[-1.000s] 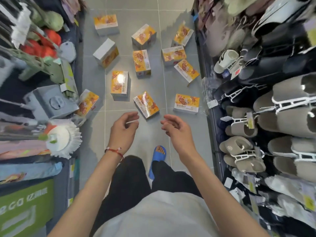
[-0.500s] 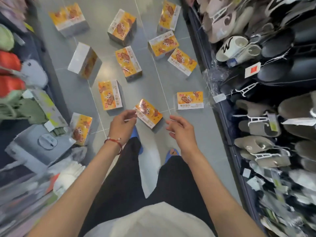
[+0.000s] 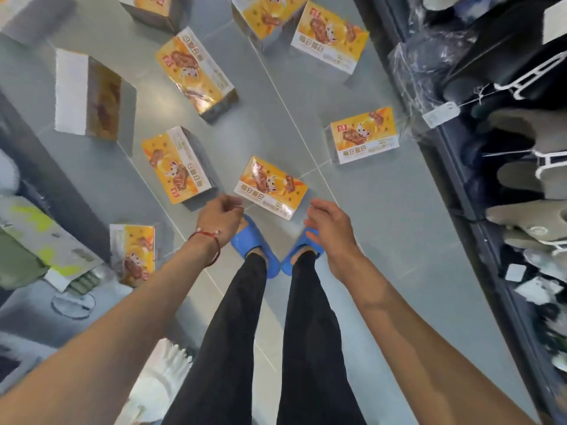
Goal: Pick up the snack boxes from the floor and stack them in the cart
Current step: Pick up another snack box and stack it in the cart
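**Leaning in over the nearest box**

Both hands have dropped closer to the floor since half a second ago, and the camera now looks almost straight down. Nearest orange-and-white cardboard snack box (image 3: pixel 270 187) lies flat on the glossy grey tiled floor (image 3: pixel 383 228), just ahead of the blue rubber slides (image 3: pixel 245 240). Left hand (image 3: pixel 219 220), with a red string bracelet (image 3: pixel 207 240) at the wrist, sits at the box's near-left corner, fingers curled loosely, grip holding nothing I can see. Right hand (image 3: pixel 329 230) hovers just beside the near-right corner, fingers released. More glossy boxes of the same kind lie scattered around, like one further right (image 3: pixel 363 134) and one left (image 3: pixel 176 165).
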Motion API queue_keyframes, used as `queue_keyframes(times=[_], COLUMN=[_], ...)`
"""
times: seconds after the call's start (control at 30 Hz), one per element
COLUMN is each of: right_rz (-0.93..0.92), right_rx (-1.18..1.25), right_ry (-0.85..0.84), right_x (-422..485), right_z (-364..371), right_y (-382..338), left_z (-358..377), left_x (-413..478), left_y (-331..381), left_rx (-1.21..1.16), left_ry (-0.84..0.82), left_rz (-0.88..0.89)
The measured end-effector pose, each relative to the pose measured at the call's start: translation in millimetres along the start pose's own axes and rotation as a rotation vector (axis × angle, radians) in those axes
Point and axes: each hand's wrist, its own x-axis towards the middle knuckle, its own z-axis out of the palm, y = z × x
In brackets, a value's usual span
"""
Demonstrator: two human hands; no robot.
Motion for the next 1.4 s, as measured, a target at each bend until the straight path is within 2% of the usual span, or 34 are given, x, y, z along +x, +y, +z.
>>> queue_keyframes(times=[0.3, 0.47, 0.63, 0.83, 0.97, 1.17, 1.4], right_rz=[0.036, 0.070, 0.109, 0.232, 0.275, 0.287, 0.195], right_rx=[-0.127, -0.209, -0.277, -0.135, 0.019, 0.009, -0.046], right_ry=[0.005, 0.100, 0.144, 0.088, 0.105, 0.155, 0.162], right_x=[158, 237, 312, 387, 443, 398, 309], right_z=[18, 30, 40, 62, 69, 68, 36], right_y=[69, 102, 128, 148, 187, 146, 98], left_z=[54, 81, 104, 128, 140, 138, 119], left_x=[134, 205, 276, 343, 360, 336, 250], left_y=[-57, -81, -91, -98, -100, -101, -72], left_rx=[0.212, 0.207, 0.236, 0.188, 0.082, -0.040, -0.181], left_ry=[0.002, 0.031, 0.053, 0.032, 0.012, 0.027, 0.061], left_rz=[-0.013, -0.052, -0.021, -0.015, -0.098, -0.145, -0.127])
